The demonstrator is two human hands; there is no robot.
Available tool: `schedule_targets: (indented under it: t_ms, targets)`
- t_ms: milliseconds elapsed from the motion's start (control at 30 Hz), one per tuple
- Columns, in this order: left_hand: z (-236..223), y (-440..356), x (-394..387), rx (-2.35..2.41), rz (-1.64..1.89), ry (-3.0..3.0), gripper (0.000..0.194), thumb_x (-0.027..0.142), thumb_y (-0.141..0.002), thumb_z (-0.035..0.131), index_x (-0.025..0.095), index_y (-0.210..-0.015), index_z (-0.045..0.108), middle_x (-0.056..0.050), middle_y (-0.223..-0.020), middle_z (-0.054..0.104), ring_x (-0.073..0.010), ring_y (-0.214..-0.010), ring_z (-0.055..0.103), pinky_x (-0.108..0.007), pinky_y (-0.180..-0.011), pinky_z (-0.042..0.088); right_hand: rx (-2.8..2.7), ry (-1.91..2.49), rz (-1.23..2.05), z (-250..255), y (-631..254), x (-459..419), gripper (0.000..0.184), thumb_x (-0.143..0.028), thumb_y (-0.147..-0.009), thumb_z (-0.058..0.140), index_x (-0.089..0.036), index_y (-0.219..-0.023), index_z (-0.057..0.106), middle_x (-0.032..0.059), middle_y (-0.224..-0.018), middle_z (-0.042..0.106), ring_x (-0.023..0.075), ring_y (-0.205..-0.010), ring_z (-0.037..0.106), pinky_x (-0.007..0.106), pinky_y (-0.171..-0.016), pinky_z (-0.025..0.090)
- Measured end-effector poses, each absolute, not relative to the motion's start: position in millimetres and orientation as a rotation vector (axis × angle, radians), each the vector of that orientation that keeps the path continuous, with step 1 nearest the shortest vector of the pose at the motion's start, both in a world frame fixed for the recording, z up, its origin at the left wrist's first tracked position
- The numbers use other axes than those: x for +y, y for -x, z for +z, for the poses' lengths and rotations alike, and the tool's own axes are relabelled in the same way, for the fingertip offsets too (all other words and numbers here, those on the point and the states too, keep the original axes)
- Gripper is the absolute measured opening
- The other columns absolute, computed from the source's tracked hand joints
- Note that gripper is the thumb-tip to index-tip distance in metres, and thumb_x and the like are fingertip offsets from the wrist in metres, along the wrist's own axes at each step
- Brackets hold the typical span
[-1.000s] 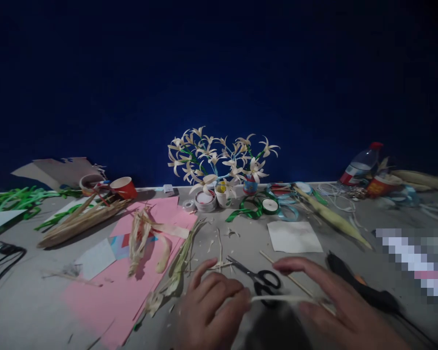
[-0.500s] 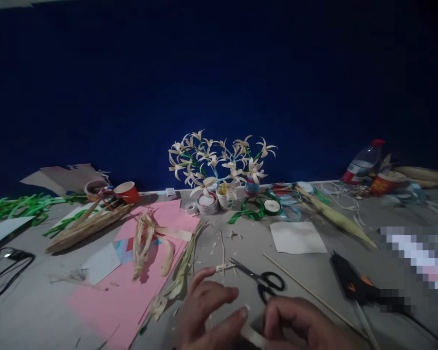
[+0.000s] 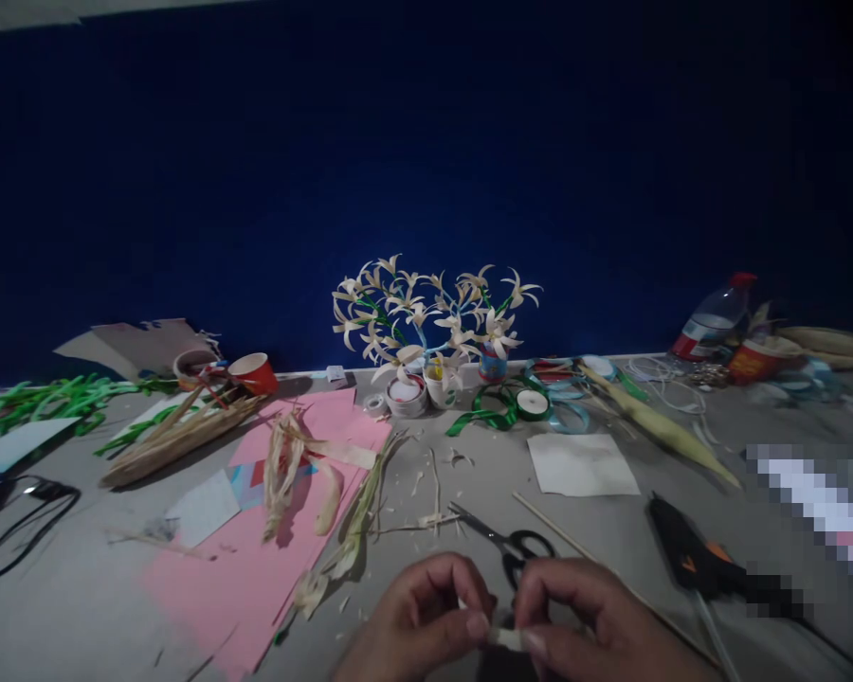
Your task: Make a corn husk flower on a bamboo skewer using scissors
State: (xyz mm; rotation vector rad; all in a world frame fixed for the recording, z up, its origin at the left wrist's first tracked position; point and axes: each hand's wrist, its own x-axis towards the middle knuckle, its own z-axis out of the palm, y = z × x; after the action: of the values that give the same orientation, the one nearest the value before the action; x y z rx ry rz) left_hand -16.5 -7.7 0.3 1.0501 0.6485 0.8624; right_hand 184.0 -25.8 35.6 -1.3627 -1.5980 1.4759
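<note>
Low in the frame, my left hand (image 3: 426,616) and my right hand (image 3: 587,616) face each other, thumbs and fingertips pinched. Between them stretches a short pale corn husk strip (image 3: 507,639), one end in each hand. Just beyond the right hand lie black-handled scissors (image 3: 501,541), blades pointing away to the left and slightly apart. Thin husk scraps (image 3: 437,520) are scattered near the blade tips. A thin wooden stick (image 3: 561,529) runs diagonally past the scissors, partly hidden by the right hand.
Husk flowers (image 3: 416,313) stand in small pots at the back. Pink paper (image 3: 220,587) with dried husks (image 3: 284,474) is at left. A white paper (image 3: 581,464), green ribbon roll (image 3: 533,404), green husk (image 3: 658,431) and black glue gun (image 3: 682,549) lie right. A plastic bottle (image 3: 715,322) stands behind.
My left hand, earlier spread open and apart from the strip, has come down and closed on the strip's left end. My right hand stays in nearly the same place, still pinching.
</note>
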Motion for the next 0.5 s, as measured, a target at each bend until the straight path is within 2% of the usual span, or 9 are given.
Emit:
schedule_targets:
  t_ms: [200, 300, 367, 433, 500]
  targets:
    - [-5, 24, -7, 0.687, 0.789, -0.991, 0.029, 0.038, -0.069, 0.082, 0.014, -0.068, 0.065, 0.001, -0.065, 0.055, -0.0128, -0.065, 0.047, -0.025, -0.064, 0.033, -1.506, 1.267, 1.605, 28, -185, -20, 0.007, -0.026, -0.072, 0.054, -0.020, -0.070, 0.055, -0.0049, -0.064, 0.049, 0.0145, -0.062, 0.049, 0.026, -0.059, 0.037]
    - [-7, 27, -6, 0.697, 0.743, -1.017, 0.021, 0.031, -0.070, 0.082, 0.013, -0.070, 0.070, -0.001, -0.069, 0.057, -0.0142, -0.069, 0.049, -0.026, -0.067, 0.034, -1.531, 1.319, 1.593, 25, -187, -19, 0.007, -0.026, -0.075, 0.057, -0.021, -0.070, 0.057, -0.0043, -0.066, 0.052, 0.0148, -0.063, 0.051, 0.025, -0.059, 0.039]
    - [-6, 27, -6, 0.656, 0.782, -1.036, 0.018, 0.030, -0.071, 0.082, 0.014, -0.071, 0.072, -0.001, -0.072, 0.057, -0.0148, -0.072, 0.050, -0.026, -0.069, 0.035, -1.650, 1.321, 1.384, 26, -190, -20, 0.005, -0.023, -0.078, 0.058, -0.022, -0.075, 0.060, -0.0015, -0.075, 0.059, 0.0173, -0.071, 0.058, 0.026, -0.064, 0.043]
    - [-5, 24, -8, 0.654, 0.896, -1.013, 0.017, 0.030, -0.072, 0.082, 0.016, -0.071, 0.073, -0.001, -0.075, 0.058, -0.0153, -0.074, 0.051, -0.027, -0.071, 0.036, -1.733, 1.229, 0.939, 28, -193, -23, 0.009, -0.018, -0.081, 0.058, -0.025, -0.083, 0.062, 0.0011, -0.087, 0.066, 0.0201, -0.083, 0.062, 0.028, -0.075, 0.047]
    - [-5, 19, -10, 0.695, 1.030, -0.954, 0.017, 0.031, -0.072, 0.082, 0.017, -0.070, 0.072, -0.001, -0.075, 0.058, -0.0151, -0.075, 0.051, -0.026, -0.072, 0.036, -1.684, 1.112, 0.529, 30, -195, -27, 0.016, -0.013, -0.082, 0.060, -0.028, -0.087, 0.063, 0.0017, -0.089, 0.066, 0.0206, -0.085, 0.062, 0.028, -0.079, 0.047]
